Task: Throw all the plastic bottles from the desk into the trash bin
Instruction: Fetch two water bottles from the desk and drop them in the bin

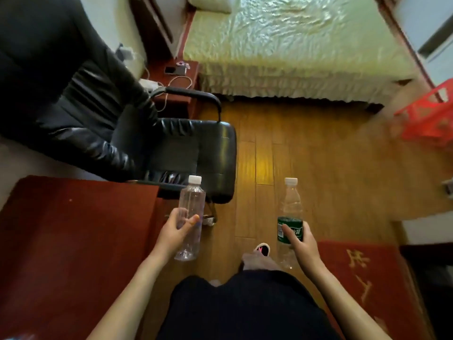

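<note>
My left hand (174, 231) grips a clear unlabelled plastic bottle (191, 204) with a white cap, held upright over the floor beside the red desk (73, 241). Another clear plastic bottle (290, 204), with a green label and a white cap, stands upright in my right hand (302, 244). Both bottles look empty. A red slatted basket (426, 119), possibly the bin, sits at the far right, blurred and partly cut off by the frame edge.
A black leather office chair (171, 148) stands left of centre by the desk. Wooden floor (306, 155) stretches ahead to a bed (294, 45). A small red bedside table (176, 77) holds a phone and cables. A red mat (367, 278) lies at lower right.
</note>
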The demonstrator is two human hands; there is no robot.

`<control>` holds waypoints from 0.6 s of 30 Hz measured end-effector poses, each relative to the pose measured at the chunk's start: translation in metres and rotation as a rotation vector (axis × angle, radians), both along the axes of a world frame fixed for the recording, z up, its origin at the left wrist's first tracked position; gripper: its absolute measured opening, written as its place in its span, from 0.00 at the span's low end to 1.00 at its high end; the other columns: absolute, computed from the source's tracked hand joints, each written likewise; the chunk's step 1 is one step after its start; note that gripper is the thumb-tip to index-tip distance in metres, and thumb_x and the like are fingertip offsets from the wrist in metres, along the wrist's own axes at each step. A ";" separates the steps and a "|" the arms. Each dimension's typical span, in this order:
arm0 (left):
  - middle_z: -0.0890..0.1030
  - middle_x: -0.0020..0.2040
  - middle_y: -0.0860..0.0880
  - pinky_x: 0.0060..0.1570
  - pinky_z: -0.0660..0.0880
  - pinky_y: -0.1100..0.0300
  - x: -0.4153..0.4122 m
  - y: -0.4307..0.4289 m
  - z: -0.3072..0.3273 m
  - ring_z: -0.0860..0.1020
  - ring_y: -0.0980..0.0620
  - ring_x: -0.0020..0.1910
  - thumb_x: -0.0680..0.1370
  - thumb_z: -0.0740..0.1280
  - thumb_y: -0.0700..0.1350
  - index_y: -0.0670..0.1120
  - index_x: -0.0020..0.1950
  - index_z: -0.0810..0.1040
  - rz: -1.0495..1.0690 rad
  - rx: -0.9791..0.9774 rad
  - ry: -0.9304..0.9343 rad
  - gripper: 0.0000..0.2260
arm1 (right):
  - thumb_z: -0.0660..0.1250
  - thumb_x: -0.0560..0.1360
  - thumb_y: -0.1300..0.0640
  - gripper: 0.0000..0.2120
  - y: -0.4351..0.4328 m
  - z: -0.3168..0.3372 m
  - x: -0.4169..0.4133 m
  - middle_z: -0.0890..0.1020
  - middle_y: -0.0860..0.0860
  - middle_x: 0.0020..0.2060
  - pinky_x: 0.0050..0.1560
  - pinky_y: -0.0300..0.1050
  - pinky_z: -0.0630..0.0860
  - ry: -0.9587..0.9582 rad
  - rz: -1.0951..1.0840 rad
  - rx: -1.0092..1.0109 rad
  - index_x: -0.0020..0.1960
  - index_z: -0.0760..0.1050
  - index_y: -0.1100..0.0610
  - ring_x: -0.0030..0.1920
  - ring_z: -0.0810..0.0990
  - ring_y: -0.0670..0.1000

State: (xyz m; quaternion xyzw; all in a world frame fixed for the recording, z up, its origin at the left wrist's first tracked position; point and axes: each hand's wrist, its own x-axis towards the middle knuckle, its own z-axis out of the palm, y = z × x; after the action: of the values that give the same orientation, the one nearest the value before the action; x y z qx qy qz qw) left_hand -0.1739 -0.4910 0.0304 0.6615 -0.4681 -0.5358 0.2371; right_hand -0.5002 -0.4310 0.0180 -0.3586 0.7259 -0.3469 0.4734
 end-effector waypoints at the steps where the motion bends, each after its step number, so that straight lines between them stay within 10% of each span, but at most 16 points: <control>1: 0.81 0.50 0.50 0.44 0.76 0.57 -0.019 -0.014 -0.002 0.80 0.50 0.50 0.75 0.66 0.57 0.49 0.60 0.73 -0.049 0.008 -0.007 0.17 | 0.69 0.68 0.36 0.22 0.003 0.000 -0.016 0.83 0.50 0.47 0.50 0.48 0.80 -0.006 -0.050 0.010 0.54 0.74 0.49 0.47 0.83 0.47; 5: 0.81 0.52 0.50 0.53 0.78 0.50 -0.101 -0.064 -0.014 0.80 0.51 0.53 0.74 0.68 0.61 0.49 0.61 0.73 -0.211 0.040 -0.049 0.22 | 0.70 0.74 0.48 0.15 0.007 -0.005 -0.078 0.82 0.53 0.47 0.41 0.35 0.77 -0.012 -0.246 0.043 0.55 0.74 0.56 0.43 0.81 0.43; 9: 0.81 0.53 0.49 0.55 0.78 0.48 -0.192 -0.107 -0.020 0.80 0.50 0.53 0.73 0.68 0.62 0.49 0.61 0.72 -0.332 0.054 -0.057 0.23 | 0.70 0.67 0.36 0.25 0.002 -0.017 -0.136 0.82 0.49 0.48 0.48 0.44 0.77 -0.019 -0.356 0.056 0.56 0.74 0.51 0.49 0.81 0.47; 18: 0.80 0.53 0.49 0.46 0.79 0.57 -0.332 -0.201 -0.009 0.81 0.51 0.51 0.74 0.67 0.59 0.51 0.64 0.68 -0.442 0.048 0.001 0.23 | 0.69 0.75 0.47 0.13 -0.078 -0.006 -0.250 0.82 0.50 0.48 0.46 0.41 0.77 -0.068 -0.495 -0.002 0.56 0.73 0.50 0.49 0.82 0.48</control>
State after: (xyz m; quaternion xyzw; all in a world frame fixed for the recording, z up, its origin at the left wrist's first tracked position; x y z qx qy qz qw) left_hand -0.5055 -0.6918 0.0216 0.5481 -0.5888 -0.5859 0.0982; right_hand -0.7497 -0.5091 0.0118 -0.1582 0.7749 -0.4650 0.3978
